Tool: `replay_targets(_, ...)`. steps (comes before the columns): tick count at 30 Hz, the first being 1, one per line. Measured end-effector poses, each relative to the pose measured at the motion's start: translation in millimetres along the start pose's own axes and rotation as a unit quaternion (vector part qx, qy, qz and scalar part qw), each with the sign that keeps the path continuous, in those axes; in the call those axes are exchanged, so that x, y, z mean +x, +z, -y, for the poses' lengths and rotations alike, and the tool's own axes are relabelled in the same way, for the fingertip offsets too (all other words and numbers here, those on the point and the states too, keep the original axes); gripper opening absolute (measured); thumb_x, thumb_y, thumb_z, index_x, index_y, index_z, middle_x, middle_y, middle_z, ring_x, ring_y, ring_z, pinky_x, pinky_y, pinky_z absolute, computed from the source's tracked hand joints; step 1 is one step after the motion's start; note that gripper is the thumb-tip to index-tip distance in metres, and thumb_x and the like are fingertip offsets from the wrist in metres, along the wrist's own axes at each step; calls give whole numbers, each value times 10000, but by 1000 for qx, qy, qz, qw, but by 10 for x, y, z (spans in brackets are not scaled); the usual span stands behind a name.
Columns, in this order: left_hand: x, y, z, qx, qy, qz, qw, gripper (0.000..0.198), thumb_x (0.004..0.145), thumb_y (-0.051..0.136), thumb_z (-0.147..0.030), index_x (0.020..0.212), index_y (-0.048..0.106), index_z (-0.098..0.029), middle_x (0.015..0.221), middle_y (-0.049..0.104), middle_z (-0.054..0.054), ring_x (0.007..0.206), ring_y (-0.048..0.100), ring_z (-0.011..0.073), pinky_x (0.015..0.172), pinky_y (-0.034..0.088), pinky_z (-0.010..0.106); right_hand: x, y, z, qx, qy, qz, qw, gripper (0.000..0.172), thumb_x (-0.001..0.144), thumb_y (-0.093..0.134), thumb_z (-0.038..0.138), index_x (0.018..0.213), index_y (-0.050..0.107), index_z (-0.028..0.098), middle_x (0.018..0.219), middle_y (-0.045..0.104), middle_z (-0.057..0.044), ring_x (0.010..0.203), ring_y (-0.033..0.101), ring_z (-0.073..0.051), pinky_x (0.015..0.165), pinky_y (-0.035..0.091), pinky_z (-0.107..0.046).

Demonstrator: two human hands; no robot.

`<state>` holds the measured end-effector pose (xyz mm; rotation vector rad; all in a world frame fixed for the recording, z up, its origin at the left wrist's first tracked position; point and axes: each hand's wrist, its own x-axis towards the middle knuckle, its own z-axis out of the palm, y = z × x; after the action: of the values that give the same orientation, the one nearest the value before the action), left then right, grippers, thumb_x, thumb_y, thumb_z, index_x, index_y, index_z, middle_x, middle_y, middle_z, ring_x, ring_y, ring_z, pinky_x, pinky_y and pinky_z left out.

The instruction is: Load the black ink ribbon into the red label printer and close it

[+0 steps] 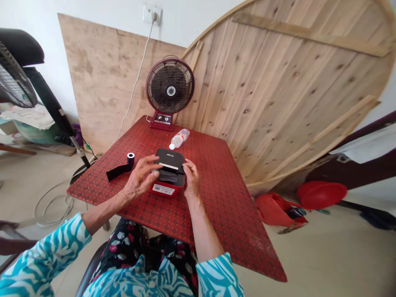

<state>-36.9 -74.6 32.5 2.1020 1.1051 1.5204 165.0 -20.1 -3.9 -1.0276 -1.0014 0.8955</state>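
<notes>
A small box-shaped device (pixel 170 159) with a black top and a red lower body sits near the table's front edge, a white label on its front. My left hand (pixel 142 176) is at its left side, fingers apart and partly over the top, with nothing held. At the right side, my right hand (pixel 191 177) rests against the device, its thumb and fingers bent around the right edge. Left of the device stands a black roll (pixel 130 158) with a white core, its dark strip trailing toward the left. Behind the device a clear plastic bottle (pixel 180 138) lies on its side.
The red patterned table (pixel 213 198) bears a dark red fan (pixel 170 88) at the back. A standing fan (pixel 15 78) is at the left, with a coiled cable on the floor. Wooden boards lean on the wall. A red dustpan (pixel 275 209) lies on the floor at right.
</notes>
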Motion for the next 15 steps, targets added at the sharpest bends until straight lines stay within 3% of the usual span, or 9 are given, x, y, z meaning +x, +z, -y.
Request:
replay_targets(3, 171, 97, 78, -110, -190, -90, 971, 431, 931, 505, -433, 1304, 557, -223, 1354, 578, 108, 1287, 512, 267, 1042, 449, 416, 2, 38, -54, 48, 36, 5, 998, 275, 709, 652, 422, 893, 654, 218, 1178, 670, -55, 1075, 620, -200, 981, 468, -386)
replay_targets(8, 377, 291, 237, -240, -387, -87, 886, 597, 816, 577, -305, 1384, 450, -177, 1413, 532, 140, 1188, 596, 252, 891, 535, 333, 4, 54, -73, 59, 58, 25, 996, 435, 744, 626, 420, 1135, 604, 230, 1088, 718, -45, 965, 674, -195, 874, 536, -378)
replay_targets(12, 365, 348, 269, -279, -405, -60, 869, 674, 781, 544, -277, 1432, 390, -192, 1358, 585, 122, 974, 680, 223, 727, 568, 312, 1, 57, -42, 64, 59, 33, 996, 449, 743, 629, 399, 1160, 597, 235, 1142, 714, -50, 1008, 676, -205, 901, 544, -395)
replay_targets(15, 337, 329, 287, -294, -360, -59, 884, 688, 749, 574, -276, 1413, 416, -193, 1443, 516, 120, 1083, 649, 233, 800, 564, 305, -11, 54, -29, 70, 67, 33, 995, 453, 742, 625, 381, 1171, 591, 240, 1169, 706, -49, 1022, 674, -207, 910, 545, -398)
